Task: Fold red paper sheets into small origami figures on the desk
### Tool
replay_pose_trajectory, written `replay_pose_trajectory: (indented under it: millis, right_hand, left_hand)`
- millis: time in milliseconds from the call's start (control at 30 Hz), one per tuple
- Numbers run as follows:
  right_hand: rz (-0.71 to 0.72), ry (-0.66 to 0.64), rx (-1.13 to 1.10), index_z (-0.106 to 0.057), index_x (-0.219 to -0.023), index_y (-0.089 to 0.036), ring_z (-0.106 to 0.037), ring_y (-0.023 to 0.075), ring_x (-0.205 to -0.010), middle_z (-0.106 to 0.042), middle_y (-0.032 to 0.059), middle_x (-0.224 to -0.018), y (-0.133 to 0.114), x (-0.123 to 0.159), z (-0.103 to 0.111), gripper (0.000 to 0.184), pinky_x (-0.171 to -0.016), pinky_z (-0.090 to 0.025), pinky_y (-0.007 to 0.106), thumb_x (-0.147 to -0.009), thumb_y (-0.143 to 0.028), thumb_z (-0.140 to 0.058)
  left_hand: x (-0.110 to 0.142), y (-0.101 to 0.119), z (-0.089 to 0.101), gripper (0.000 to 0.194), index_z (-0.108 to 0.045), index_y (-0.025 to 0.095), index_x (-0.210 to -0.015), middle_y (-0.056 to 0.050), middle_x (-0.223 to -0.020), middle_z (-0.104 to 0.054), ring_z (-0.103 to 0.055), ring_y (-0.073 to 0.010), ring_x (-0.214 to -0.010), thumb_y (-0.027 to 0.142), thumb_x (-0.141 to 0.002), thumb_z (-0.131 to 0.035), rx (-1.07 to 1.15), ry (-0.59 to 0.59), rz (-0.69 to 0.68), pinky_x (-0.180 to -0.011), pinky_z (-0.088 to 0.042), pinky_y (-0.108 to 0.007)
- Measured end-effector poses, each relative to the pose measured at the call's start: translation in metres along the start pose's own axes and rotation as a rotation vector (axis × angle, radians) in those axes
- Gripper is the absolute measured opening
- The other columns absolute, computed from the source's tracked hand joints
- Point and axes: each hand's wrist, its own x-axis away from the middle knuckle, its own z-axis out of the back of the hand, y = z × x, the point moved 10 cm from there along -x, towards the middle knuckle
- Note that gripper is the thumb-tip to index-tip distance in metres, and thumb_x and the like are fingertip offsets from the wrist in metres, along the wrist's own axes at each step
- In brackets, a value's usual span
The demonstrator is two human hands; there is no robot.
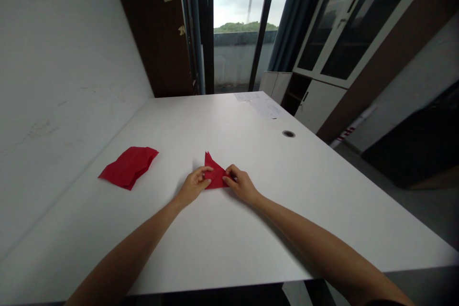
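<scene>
A folded piece of red paper, roughly triangular with a split tip pointing away from me, is between my two hands just above or on the white table. Its left edge is pinched by my left hand, thumb in front and fingers behind and over it. At the right corner, my right hand grips the paper between thumb and curled fingers. Both hands cover parts of its edges. To the left lies a second red paper piece, folded in layers and touched by neither hand.
A wall runs along the table's left side. Thin sheets of paper lie at the far right end, near a round cable hole. Beyond stand a glass door and a white cabinet.
</scene>
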Motion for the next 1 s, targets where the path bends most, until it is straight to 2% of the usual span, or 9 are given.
replay_pose_trajectory:
  millis: [100,167,300,400,467,600,733,867,1000]
  right_hand:
    - [-0.005,0.021,-0.064,-0.049,-0.087,-0.021,-0.045,0.0128,-0.062,-0.054,-0.0031,-0.072,-0.004,0.000,-0.001,0.015,-0.059,-0.034,0.026,-0.091,-0.032,-0.057]
    - [-0.008,-0.004,-0.097,-0.049,-0.087,-0.020,-0.045,0.0127,-0.062,-0.054,-0.0030,-0.072,-0.006,0.001,-0.004,0.017,-0.059,-0.034,0.025,-0.091,-0.034,-0.057]
    - [-0.020,0.011,-0.168,-0.051,-0.088,-0.020,-0.048,0.0129,-0.064,-0.055,-0.0019,-0.074,-0.009,-0.002,0.002,0.021,-0.059,-0.036,0.025,-0.092,-0.039,-0.058]
    - [-0.035,0.060,-0.332,-0.053,-0.091,-0.019,-0.052,0.0140,-0.069,-0.058,-0.0002,-0.077,-0.009,-0.007,0.013,0.024,-0.064,-0.040,0.026,-0.091,-0.042,-0.060]
    - [-0.046,0.023,-0.448,-0.056,-0.097,-0.018,-0.053,0.0142,-0.070,-0.059,0.0003,-0.077,-0.009,-0.010,0.014,0.025,-0.066,-0.042,0.027,-0.091,-0.042,-0.060]
    - [-0.037,-0.055,-0.517,-0.062,-0.094,-0.016,-0.048,0.0121,-0.066,-0.054,-0.0009,-0.072,-0.013,-0.013,0.012,0.025,-0.064,-0.039,0.026,-0.091,-0.041,-0.062]
    - [-0.066,-0.056,-0.554,-0.062,-0.082,-0.016,-0.046,0.0111,-0.062,-0.053,-0.0013,-0.069,-0.008,-0.012,0.009,0.027,-0.061,-0.037,0.025,-0.088,-0.042,-0.065]
    - [-0.102,-0.064,-0.588,-0.059,-0.079,-0.016,-0.049,0.0116,-0.061,-0.056,-0.0006,-0.069,-0.003,-0.010,0.005,0.028,-0.060,-0.040,0.025,-0.085,-0.042,-0.067]
    - [-0.107,-0.026,-0.587,-0.058,-0.079,-0.016,-0.050,0.0115,-0.059,-0.056,-0.0014,-0.067,-0.001,-0.010,0.008,0.026,-0.058,-0.040,0.025,-0.086,-0.040,-0.067]
  left_hand:
    - [0.002,0.005,-0.007,0.060,-0.048,0.021,-0.139,-0.011,-0.132,-0.059,-0.060,-0.0211,-0.112,0.020,-0.082,-0.067,-0.025,-0.012,-0.044,-0.097,-0.049,-0.034]
    - [0.004,0.009,-0.007,0.059,-0.049,0.023,-0.139,-0.009,-0.139,-0.054,-0.056,-0.0224,-0.121,0.020,-0.083,-0.065,-0.118,0.013,-0.071,-0.104,-0.045,-0.036]
    - [0.007,0.015,-0.006,0.043,-0.059,0.022,-0.130,-0.008,-0.132,-0.060,-0.057,-0.0226,-0.120,0.021,-0.087,-0.061,-0.257,0.017,-0.091,-0.105,-0.044,-0.037]
    - [0.012,0.020,-0.017,0.033,-0.066,0.022,-0.120,-0.007,-0.124,-0.065,-0.060,-0.0216,-0.114,0.020,-0.088,-0.059,-0.307,-0.079,-0.090,-0.103,-0.045,-0.035]
    - [0.016,0.022,-0.028,0.031,-0.068,0.021,-0.117,-0.006,-0.121,-0.067,-0.061,-0.0210,-0.112,0.018,-0.088,-0.058,-0.323,-0.152,-0.081,-0.103,-0.045,-0.034]
    - [0.023,0.023,-0.046,0.033,-0.070,0.022,-0.116,-0.006,-0.120,-0.068,-0.062,-0.0210,-0.110,0.015,-0.086,-0.058,-0.327,-0.272,-0.055,-0.099,-0.047,-0.033]
    - [0.028,0.024,-0.053,0.033,-0.070,0.023,-0.115,-0.005,-0.118,-0.068,-0.062,-0.0208,-0.109,0.014,-0.085,-0.058,-0.325,-0.332,-0.034,-0.096,-0.048,-0.032]
    - [0.030,0.025,-0.056,0.034,-0.070,0.024,-0.114,-0.004,-0.117,-0.069,-0.063,-0.0205,-0.106,0.013,-0.084,-0.057,-0.362,-0.368,-0.032,-0.097,-0.047,-0.033]
    - [0.028,0.024,-0.052,0.048,-0.063,0.025,-0.128,-0.006,-0.130,-0.062,-0.059,-0.0219,-0.116,0.009,-0.083,-0.056,-0.274,-0.329,-0.020,-0.102,-0.046,-0.035]
